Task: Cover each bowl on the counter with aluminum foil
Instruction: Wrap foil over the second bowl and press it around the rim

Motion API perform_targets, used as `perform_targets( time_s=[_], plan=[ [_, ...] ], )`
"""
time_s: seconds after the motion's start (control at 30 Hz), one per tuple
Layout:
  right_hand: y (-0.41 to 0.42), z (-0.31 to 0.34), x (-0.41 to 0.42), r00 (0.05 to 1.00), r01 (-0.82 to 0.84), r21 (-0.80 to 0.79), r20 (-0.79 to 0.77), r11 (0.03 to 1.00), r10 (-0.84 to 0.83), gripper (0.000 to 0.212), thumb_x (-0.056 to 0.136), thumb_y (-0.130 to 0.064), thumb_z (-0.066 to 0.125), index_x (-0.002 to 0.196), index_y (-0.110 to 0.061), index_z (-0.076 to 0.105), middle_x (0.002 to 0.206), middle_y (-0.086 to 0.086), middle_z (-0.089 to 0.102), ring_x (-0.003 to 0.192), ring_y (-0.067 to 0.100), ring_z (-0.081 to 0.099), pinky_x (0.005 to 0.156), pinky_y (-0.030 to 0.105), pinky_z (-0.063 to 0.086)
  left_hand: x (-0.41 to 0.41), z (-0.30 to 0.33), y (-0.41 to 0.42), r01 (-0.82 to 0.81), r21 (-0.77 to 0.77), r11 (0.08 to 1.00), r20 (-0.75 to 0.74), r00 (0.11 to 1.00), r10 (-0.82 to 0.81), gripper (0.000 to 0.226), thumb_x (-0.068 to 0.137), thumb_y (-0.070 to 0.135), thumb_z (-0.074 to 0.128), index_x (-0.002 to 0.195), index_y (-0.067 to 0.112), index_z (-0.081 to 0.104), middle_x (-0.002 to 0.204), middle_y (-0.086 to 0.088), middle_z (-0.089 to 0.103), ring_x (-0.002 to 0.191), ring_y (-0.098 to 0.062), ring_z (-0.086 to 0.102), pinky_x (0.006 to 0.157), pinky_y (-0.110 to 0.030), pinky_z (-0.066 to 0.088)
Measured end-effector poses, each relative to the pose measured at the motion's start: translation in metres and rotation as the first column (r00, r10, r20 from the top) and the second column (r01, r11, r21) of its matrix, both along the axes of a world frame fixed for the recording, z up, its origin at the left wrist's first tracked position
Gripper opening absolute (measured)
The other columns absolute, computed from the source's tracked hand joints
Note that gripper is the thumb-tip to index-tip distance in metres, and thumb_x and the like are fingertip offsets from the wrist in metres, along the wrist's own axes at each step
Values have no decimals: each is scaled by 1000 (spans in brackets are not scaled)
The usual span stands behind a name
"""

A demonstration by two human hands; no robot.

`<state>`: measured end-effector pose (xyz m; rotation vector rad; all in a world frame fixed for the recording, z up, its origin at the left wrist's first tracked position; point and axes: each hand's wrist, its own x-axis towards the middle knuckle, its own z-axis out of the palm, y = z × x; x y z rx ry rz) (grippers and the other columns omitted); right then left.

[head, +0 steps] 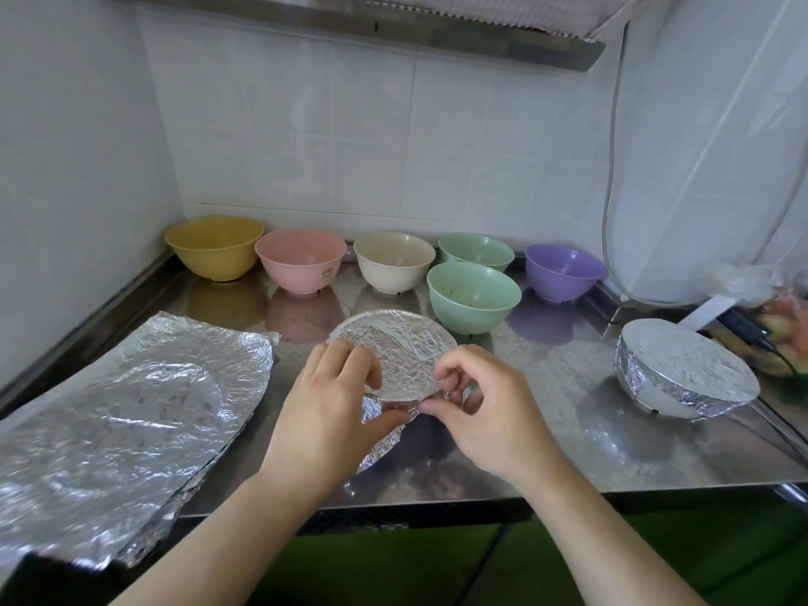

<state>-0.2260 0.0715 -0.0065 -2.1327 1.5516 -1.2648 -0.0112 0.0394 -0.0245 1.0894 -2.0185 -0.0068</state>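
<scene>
— While loose foil sheets [127, 413] lie at the left of the steel surface [546, 443], where is the bowl in work?

— At center. Left hand [323, 413] and right hand [485, 413] pinch the foil skirt of the foil-covered bowl [393, 347]. Six uncovered bowls [393, 262] stand behind; a wrapped bowl [686, 373] sits right.

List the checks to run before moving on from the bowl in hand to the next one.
1. Foil flat over the held bowl: ok.
2. Near edge crimped down: not ok; left hand and right hand pinch a loose flap there.
3. Far edge tucked: cannot tell.
4. Spare foil on the counter: ok.
5. Bowls left uncovered: six, from the yellow bowl to the purple bowl.
6. Finished bowl set aside at right: ok.
</scene>
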Motion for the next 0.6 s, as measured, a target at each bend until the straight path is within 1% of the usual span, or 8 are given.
perform_targets(
  time_s=[0.13,0.3,0.4,0.47,0.5,0.53,0.6],
  plan=[
    [-3,0,2,998,-17,-25,-62,1000,16,27,81,-16,90,80,-28,66,88,-12,59,78,18,62,67,32,52,1,-1,-2,-23,-25,999,26,999,24,55,64,42,95,89,22,50,95,10,48,88,-19,46,68,-33,46],
    [-4,-2,4,994,-30,-84,-107,996,21,28,82,-18,89,79,-27,62,85,-14,56,72,17,59,64,37,52,1,0,-3,-43,-39,998,52,998,45,59,61,43,96,89,21,50,95,10,48,88,-19,45,62,-29,43],
    [-3,-3,6,988,-12,-129,-152,992,-8,30,83,-23,88,81,-29,59,83,-15,54,69,15,56,60,38,51,1,1,-2,-51,-42,998,47,997,53,62,60,44,96,94,20,50,97,10,46,90,-18,44,62,-30,46],
    [-2,-2,7,984,-5,-124,-175,992,-17,30,83,-25,88,82,-30,59,82,-16,54,68,15,56,59,37,51,2,1,1,-56,-44,997,48,997,59,64,60,43,96,97,19,50,101,9,45,92,-17,43,63,-30,47],
    [0,-1,8,987,-14,-99,-161,995,-2,29,82,-25,89,82,-30,60,82,-15,55,68,15,56,60,36,51,2,1,2,-60,-41,997,40,997,61,65,60,42,96,99,19,50,102,8,44,93,-18,43,65,-30,47],
    [1,2,8,994,-36,-58,-105,998,30,27,82,-23,89,82,-28,63,82,-14,58,69,16,58,61,33,51,3,1,2,-62,-33,998,21,998,63,66,61,41,97,101,18,50,104,8,42,95,-18,43,67,-31,48],
    [1,7,2,990,-60,-1,131,998,60,20,86,-13,84,82,-24,69,81,-9,65,71,14,62,66,27,50,6,-2,2,-60,7,998,-39,997,61,66,63,38,97,104,19,49,106,8,39,97,-19,44,75,-35,49]
  ],
)
